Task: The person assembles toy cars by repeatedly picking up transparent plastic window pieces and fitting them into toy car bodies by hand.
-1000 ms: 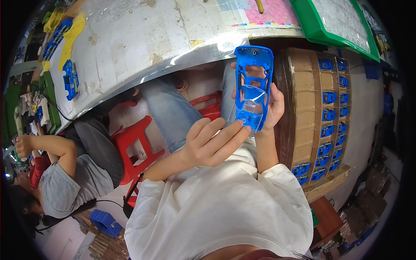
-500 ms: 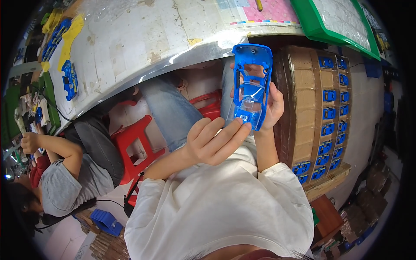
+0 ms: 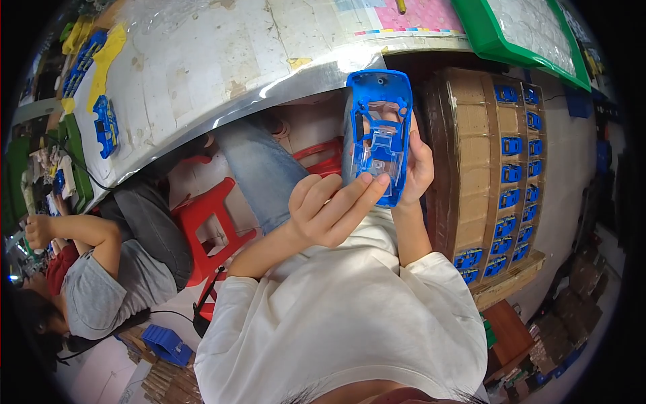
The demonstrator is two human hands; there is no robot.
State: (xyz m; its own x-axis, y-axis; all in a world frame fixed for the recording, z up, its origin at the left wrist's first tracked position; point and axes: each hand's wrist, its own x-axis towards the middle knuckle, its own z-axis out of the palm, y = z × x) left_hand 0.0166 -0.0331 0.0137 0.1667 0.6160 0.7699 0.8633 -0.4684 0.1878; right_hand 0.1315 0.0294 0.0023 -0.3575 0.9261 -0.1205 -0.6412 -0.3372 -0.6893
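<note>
In front of my lap, my right hand (image 3: 418,168) grips a blue toy car body shell (image 3: 379,82) along its right side, its hollow inside facing up. A clear plastic window piece (image 3: 381,143) lies within the shell. My left hand (image 3: 330,210) reaches in from the lower left, its thumb hidden. Two of its fingertips press on the near end of the clear piece, while the other fingers are curled.
A worktable (image 3: 222,74) spans the far side, with a blue car shell (image 3: 105,126) at its left. A green tray (image 3: 481,42) holds clear parts. Cardboard racks (image 3: 474,161) at right carry several blue shells. A co-worker (image 3: 101,283) sits left, by a red stool (image 3: 212,232).
The shell has shifted slightly left and turned more upright in view. The clear piece now sits flatter inside it, and my left fingertips have moved with it, further over the shell.
</note>
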